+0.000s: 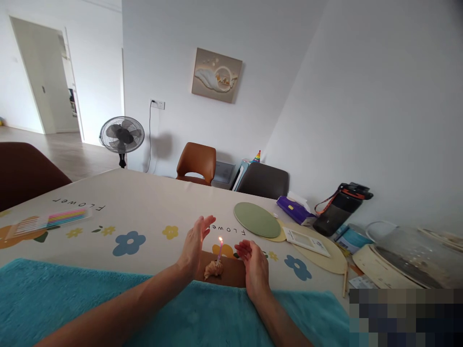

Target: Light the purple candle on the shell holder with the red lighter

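A thin lit candle (pixel 219 251) stands upright in a small tan, lumpy piece (pixel 213 270) that looks like dough or clay. That piece rests on a flat brown board (pixel 231 273) on the table. My left hand (pixel 195 243) is raised on the left of the flame, palm inward, fingers stretched out. On the right, my right hand (pixel 255 267) is cupped toward the candle with its fingers extended. Neither hand touches the candle, and both are empty. A teal towel (pixel 173 308) lies under my forearms along the near table edge.
A pack of coloured candles (pixel 54 221) lies at left on the flowered tablecloth (pixel 152 197). To the right are a green oval mat (pixel 256 220), a purple tissue pack (pixel 294 209), a dark bottle (pixel 338 209) and a cream appliance (pixel 383 270). Chairs and a fan (pixel 122 135) stand beyond.
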Demonstrator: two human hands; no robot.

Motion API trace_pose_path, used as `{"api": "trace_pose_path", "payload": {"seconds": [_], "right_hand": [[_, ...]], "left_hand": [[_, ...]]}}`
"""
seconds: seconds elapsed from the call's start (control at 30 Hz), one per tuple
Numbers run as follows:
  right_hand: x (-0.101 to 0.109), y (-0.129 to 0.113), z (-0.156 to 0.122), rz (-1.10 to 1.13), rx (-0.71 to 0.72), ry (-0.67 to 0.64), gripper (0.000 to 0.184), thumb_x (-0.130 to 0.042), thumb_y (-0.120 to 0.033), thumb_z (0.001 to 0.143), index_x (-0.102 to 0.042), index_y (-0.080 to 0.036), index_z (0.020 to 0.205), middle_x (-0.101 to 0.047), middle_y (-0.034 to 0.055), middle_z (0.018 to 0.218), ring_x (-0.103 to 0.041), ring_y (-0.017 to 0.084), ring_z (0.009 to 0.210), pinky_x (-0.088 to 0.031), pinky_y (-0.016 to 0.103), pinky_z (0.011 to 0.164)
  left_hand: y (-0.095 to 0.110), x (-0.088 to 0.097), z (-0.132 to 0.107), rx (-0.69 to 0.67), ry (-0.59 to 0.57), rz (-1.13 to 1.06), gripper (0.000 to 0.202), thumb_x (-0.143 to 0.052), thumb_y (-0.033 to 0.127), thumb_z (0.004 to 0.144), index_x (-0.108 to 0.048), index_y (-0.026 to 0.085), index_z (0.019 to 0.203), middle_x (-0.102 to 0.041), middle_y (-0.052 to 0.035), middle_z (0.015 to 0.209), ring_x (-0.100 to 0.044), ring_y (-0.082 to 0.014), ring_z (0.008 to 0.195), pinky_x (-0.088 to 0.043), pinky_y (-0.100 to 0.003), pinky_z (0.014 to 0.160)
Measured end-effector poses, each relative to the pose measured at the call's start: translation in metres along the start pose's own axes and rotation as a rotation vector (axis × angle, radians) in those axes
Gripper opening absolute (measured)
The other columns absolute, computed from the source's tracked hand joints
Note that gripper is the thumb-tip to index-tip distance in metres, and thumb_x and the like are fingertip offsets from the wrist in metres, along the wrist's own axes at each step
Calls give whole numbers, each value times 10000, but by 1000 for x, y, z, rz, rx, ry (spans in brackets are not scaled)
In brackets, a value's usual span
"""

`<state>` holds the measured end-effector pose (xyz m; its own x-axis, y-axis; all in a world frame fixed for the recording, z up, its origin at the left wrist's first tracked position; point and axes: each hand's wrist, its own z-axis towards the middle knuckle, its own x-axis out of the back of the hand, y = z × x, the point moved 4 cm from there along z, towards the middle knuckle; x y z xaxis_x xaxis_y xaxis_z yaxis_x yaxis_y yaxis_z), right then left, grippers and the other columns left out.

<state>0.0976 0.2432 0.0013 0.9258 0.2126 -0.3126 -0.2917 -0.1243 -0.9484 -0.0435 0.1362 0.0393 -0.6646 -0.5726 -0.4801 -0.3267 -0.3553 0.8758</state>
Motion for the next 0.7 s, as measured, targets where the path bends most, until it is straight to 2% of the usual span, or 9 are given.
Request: {"api": "trace_pose_path", "payload": {"seconds": [0.23, 0.7], "right_hand": [[0, -1, 0, -23, 4, -14, 276, -581, -422, 735, -620, -155, 791, -661, 39, 790, -653, 191, 792, -515, 302, 772], [-1, 0, 1, -20, -20, 29, 264, -566, -392, 724, -612, -144, 801, -666, 41, 783, -652, 191, 773, -504, 297, 757]], "left_hand": [[-1, 1, -1, 3, 7, 25, 497, -352, 515, 890, -615, 174, 1136, -579, -94, 1286, -438, -245, 1271, -307, -392, 1076], [-1, 1, -1, 11, 7, 16, 475, -356, 506, 897, -627, 184, 1117, -579, -84, 1286, -447, -244, 1264, -297, -389, 1085]]}}
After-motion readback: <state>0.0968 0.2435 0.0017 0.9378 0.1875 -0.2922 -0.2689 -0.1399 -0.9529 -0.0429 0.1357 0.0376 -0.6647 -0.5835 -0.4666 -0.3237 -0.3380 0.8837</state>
